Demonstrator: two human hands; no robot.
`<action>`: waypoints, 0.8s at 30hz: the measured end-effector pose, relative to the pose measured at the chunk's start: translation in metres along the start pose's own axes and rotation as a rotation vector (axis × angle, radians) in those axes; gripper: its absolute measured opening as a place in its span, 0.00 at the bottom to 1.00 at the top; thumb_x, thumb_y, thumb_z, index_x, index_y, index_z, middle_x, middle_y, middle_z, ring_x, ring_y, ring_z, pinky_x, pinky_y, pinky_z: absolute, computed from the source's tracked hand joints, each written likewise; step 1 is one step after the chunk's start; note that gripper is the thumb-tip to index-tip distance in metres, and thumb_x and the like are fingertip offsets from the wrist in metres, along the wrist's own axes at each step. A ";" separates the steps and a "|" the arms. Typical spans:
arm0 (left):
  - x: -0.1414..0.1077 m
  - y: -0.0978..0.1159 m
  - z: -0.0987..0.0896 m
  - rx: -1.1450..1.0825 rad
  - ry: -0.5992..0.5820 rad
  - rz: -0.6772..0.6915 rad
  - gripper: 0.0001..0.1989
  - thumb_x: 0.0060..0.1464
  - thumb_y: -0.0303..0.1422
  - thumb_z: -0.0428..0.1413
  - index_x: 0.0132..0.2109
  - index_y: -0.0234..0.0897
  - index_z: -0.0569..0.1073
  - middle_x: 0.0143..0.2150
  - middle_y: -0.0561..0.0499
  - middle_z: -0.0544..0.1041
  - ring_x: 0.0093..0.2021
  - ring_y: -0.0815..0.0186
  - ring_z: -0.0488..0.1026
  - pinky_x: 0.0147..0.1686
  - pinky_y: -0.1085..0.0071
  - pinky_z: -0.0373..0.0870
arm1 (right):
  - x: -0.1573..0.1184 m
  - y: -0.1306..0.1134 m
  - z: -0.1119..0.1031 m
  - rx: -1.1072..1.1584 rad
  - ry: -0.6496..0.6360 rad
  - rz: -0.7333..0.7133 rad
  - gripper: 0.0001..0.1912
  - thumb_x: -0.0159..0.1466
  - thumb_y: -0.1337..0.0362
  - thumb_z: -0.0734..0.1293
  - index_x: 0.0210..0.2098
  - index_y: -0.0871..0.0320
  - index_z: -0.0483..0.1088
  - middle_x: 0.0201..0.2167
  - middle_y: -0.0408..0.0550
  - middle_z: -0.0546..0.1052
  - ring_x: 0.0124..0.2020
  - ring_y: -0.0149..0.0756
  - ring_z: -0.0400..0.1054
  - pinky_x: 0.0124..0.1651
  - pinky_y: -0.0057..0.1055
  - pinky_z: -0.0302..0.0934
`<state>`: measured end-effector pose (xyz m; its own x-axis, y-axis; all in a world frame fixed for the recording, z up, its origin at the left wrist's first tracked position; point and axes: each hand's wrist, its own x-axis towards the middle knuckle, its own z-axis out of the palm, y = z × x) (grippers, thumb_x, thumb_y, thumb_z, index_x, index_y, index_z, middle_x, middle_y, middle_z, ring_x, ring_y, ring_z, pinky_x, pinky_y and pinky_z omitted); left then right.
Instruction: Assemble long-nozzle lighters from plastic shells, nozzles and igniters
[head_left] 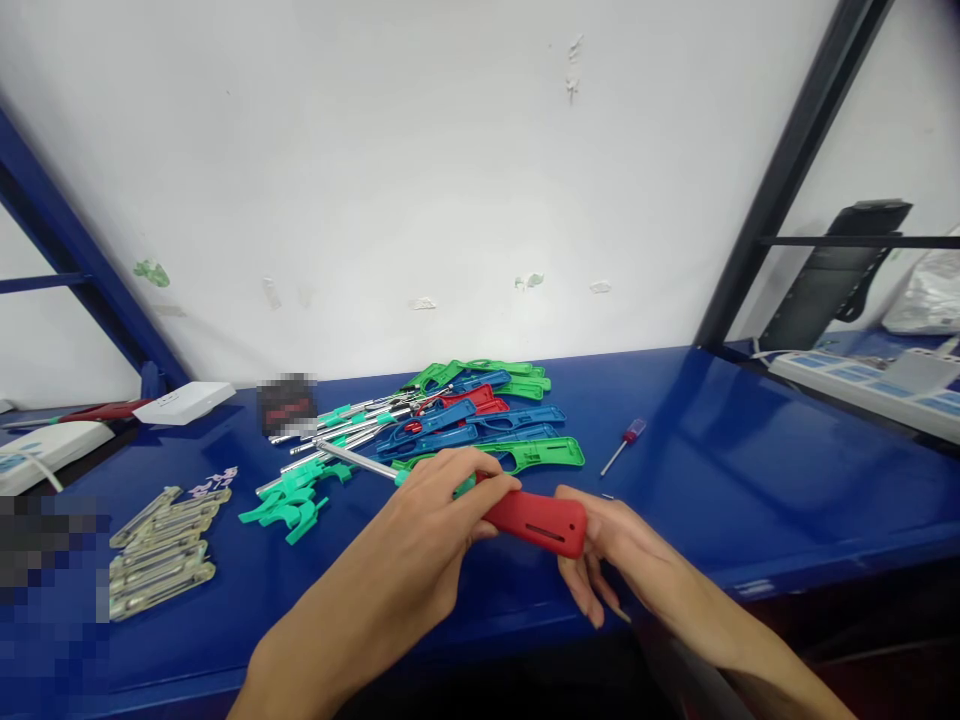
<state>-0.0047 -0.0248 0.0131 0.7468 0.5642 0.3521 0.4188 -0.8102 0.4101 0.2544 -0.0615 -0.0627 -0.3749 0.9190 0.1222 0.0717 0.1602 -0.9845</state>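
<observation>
- Translucent plastic cases [166, 587], narrow, round-ended: several, overlapping; contents unclear.
- Teal curved plastic pieces [291, 496]: small heap.
- Left hand [431, 525]: thumb and fingers clamped round the red handle [536, 520].
- Hollow plastic shells [454, 434], green, blue, red: many, overlapping; exact count hidden.
- Red handle: one, smooth, slotted, between the hands, above the blue table [720, 470].
- Right hand [611, 540]: touching the handle's butt, fingers loosely curled; grip cannot be told.
- Screwdriver [625, 444]: one, metal shaft.

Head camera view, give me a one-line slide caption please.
Left hand grips a red-handled utility lighter, right hand at its butt end, before loose casing halves on a blue table.
</observation>
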 end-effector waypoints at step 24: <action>0.004 0.006 -0.005 -0.004 -0.044 -0.071 0.17 0.72 0.21 0.46 0.57 0.46 0.70 0.58 0.51 0.71 0.57 0.60 0.70 0.57 0.59 0.70 | 0.003 -0.014 0.006 -0.016 0.044 0.027 0.24 0.77 0.45 0.58 0.38 0.58 0.70 0.28 0.43 0.75 0.25 0.29 0.67 0.28 0.26 0.58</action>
<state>-0.0016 -0.0267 0.0212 0.7375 0.6124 0.2846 0.4694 -0.7679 0.4358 0.2468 -0.0629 -0.0494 -0.3312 0.9381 0.1016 0.0960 0.1406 -0.9854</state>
